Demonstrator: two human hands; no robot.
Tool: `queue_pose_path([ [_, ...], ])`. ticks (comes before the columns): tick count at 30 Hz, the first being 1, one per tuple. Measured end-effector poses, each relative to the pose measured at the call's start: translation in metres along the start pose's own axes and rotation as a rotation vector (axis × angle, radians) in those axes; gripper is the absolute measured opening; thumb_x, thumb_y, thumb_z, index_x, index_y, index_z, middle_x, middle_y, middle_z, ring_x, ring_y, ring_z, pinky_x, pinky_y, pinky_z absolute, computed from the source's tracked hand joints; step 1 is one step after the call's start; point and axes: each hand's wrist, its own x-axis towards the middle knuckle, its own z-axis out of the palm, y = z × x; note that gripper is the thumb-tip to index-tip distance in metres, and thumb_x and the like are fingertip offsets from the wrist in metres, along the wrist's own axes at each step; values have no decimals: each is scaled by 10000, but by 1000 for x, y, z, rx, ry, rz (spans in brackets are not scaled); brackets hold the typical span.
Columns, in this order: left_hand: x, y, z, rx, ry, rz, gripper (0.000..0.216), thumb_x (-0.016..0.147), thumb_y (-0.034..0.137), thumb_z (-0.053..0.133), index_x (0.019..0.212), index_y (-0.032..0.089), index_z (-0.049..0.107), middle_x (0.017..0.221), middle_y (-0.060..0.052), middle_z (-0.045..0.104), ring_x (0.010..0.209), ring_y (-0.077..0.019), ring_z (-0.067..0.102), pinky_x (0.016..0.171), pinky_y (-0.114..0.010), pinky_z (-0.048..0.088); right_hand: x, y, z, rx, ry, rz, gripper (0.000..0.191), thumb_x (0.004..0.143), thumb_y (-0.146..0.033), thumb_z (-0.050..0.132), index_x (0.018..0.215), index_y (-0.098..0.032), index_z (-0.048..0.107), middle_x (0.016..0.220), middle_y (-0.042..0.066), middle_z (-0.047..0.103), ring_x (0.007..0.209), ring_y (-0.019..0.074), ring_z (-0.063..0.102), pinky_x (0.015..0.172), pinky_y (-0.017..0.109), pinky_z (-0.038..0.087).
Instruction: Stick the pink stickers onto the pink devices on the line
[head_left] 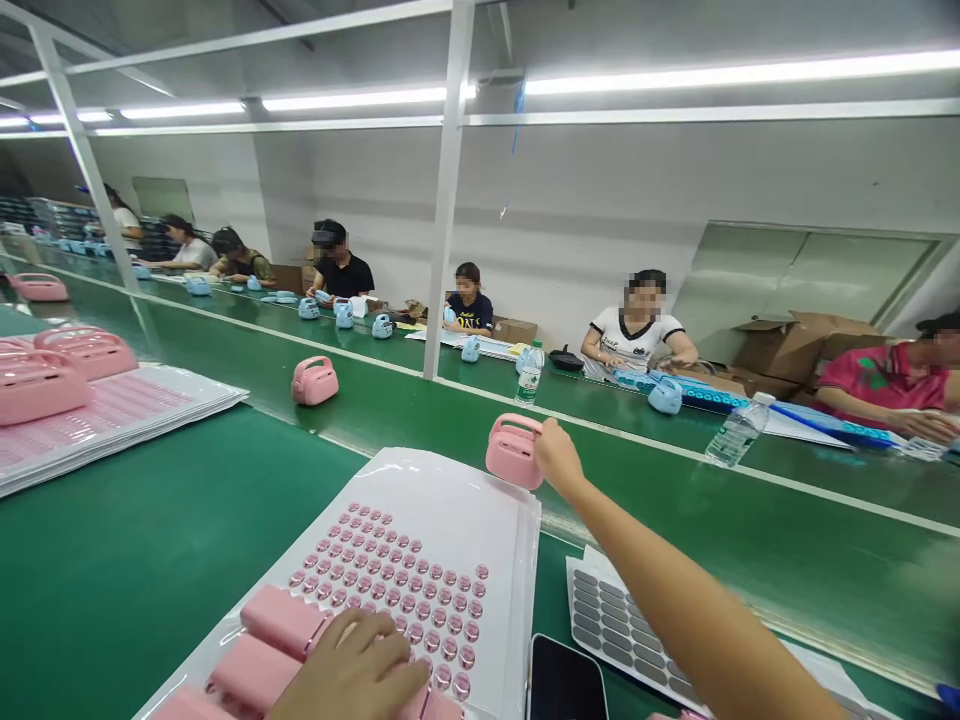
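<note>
- At the near edge of the green conveyor belt (420, 400), the right hand (556, 455) is stretched forward and closed on a pink handbag-shaped casing (513, 452), which sits partly over the far corner of the white sticker sheet (480, 500).
- Close to the body, the left hand (352, 668) lies flat, fingers together, on pink rectangular parts (281, 620) at the near end of this sheet; it grips nothing that I can see.
- Rows of round pink stickers (397, 570) fill the middle of the sheet.
- A black phone (566, 685) and a grey sticker sheet (611, 615) lie just beside, under the right forearm.
- Risk, in my judgement: the casing stands on the border between sheet and belt, so it could tip.
- The forearm could also drag the grey sheet or the phone.
</note>
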Motion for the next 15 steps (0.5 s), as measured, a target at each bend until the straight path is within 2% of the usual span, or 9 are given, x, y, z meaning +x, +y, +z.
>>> queue_pose_path([
  [3,9,2,6,-189,-103,-130,375,686,1,501,956,259,536,936,48,616,889,-182,519,843,-341,276,-28,-4,-42,24,18,-69,205,934,-337,462,968,-156,553,883,17,590,735,141,572,678,318,485],
  [5,15,-1,5,-221,-142,-133,426,627,-34,479,943,243,553,938,28,619,897,-198,518,847,-358,284,-56,-5,-74,46,-3,-120,158,940,-271,408,877,-175,517,799,-6,568,685,134,541,636,288,446],
  [7,20,-5,0,-231,-182,-129,391,591,-12,528,900,222,577,910,4,628,866,-224,534,805,-369,335,-90,-2,-103,61,-47,-166,167,921,-228,363,786,-212,461,747,-17,561,675,146,521,612,276,408],
  [9,23,-7,-8,-243,-219,-126,316,617,34,561,876,210,602,915,-25,641,840,-246,559,762,-381,391,-131,3,-126,65,-106,-188,196,906,-268,347,724,-240,414,701,-21,559,656,163,509,589,278,385],
  [12,21,5,-22,-337,-165,-156,321,796,139,480,1060,263,613,1175,-70,602,1085,-313,529,912,-510,395,-199,15,-141,34,-193,-113,199,884,-293,338,698,-264,403,674,-12,562,635,187,505,575,292,377],
  [14,19,30,-30,-651,-87,-246,382,852,285,480,1227,339,525,1325,-46,513,1222,-310,448,998,-525,363,-244,22,-137,-28,-203,-62,134,826,-211,389,721,-275,443,711,10,598,680,207,536,584,297,371],
  [15,17,47,-34,-876,-67,-314,415,849,374,498,1263,349,493,1325,-41,515,1205,-293,473,977,-475,412,-263,24,-132,-62,-208,-58,113,781,-175,440,738,-277,468,738,20,618,697,214,554,574,292,363],
])
